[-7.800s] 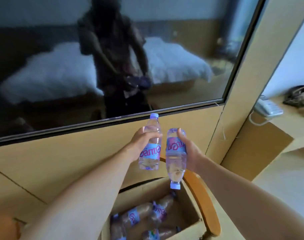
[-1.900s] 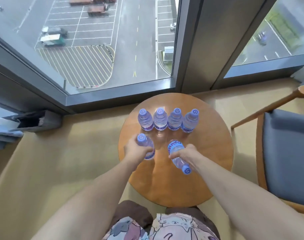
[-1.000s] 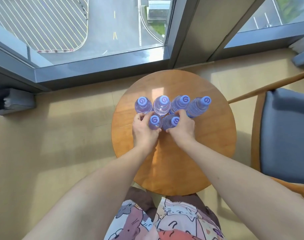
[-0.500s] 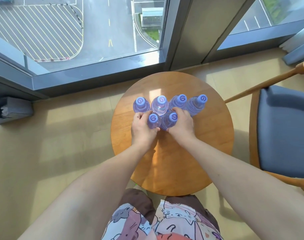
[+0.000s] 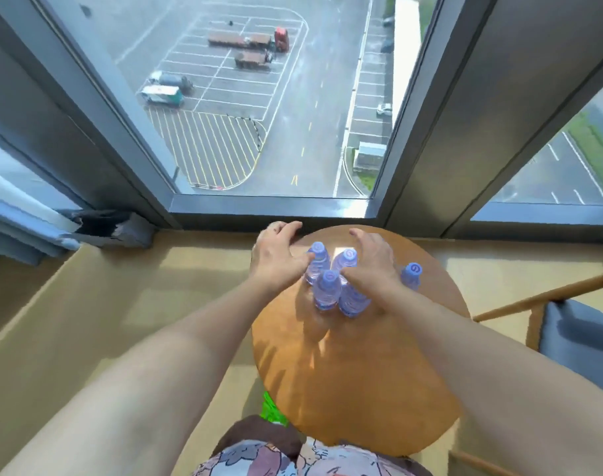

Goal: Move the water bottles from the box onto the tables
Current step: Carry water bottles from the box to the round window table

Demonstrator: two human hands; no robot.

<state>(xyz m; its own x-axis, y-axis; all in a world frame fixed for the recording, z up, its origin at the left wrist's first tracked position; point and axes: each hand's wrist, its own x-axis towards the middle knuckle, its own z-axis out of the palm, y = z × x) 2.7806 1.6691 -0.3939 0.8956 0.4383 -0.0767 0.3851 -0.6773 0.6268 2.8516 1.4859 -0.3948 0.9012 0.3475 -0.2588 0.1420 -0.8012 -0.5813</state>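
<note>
Standing upright, clustered clear plastic water bottles with blue caps point(image 5: 327, 290) are crowding the round wooden table point(image 5: 355, 365); the left hand point(image 5: 276, 255) and right hand point(image 5: 372, 266), fingers loosely spread, are holding nothing, probably releasing them.

Both hands point(image 5: 324, 259) hover above bottles point(image 5: 327, 290) on table point(image 5: 355, 372).
</note>
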